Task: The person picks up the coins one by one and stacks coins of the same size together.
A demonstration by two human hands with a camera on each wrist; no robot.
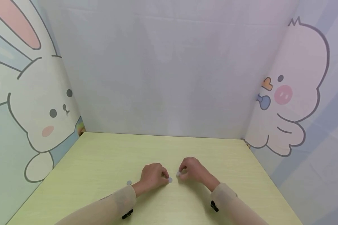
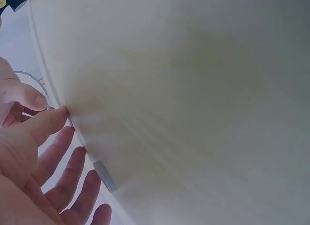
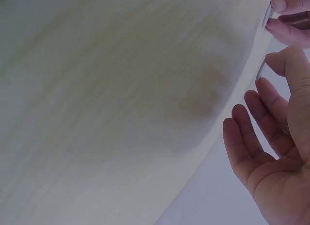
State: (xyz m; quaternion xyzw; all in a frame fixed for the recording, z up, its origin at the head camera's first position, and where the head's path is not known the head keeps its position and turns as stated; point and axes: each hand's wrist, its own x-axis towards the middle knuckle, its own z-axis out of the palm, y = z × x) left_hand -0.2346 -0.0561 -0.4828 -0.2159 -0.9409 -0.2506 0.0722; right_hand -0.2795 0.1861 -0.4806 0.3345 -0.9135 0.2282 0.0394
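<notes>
My left hand point(image 1: 155, 175) is low over the table, its thumb and index finger pinching the edge of a small, flat grey disc point(image 1: 170, 180). Just to the right, my right hand point(image 1: 192, 170) pinches a second grey disc point(image 1: 178, 173) between thumb and index finger. The two discs stand close together with a narrow gap between them. In the right wrist view the held disc point(image 3: 261, 69) shows edge-on at the fingertips, the other fingers loosely bent. A third grey disc point(image 1: 129, 182) lies on the table left of my left wrist.
The pale yellow-green wooden table point(image 1: 115, 153) reaches back to a plain light curtain point(image 1: 157, 78). Cloth sides with a cartoon rabbit point(image 1: 42, 122) and a cartoon chick point(image 1: 301, 62) stand at left and right. Both forearms wear light sleeves point(image 1: 101, 206) with black straps.
</notes>
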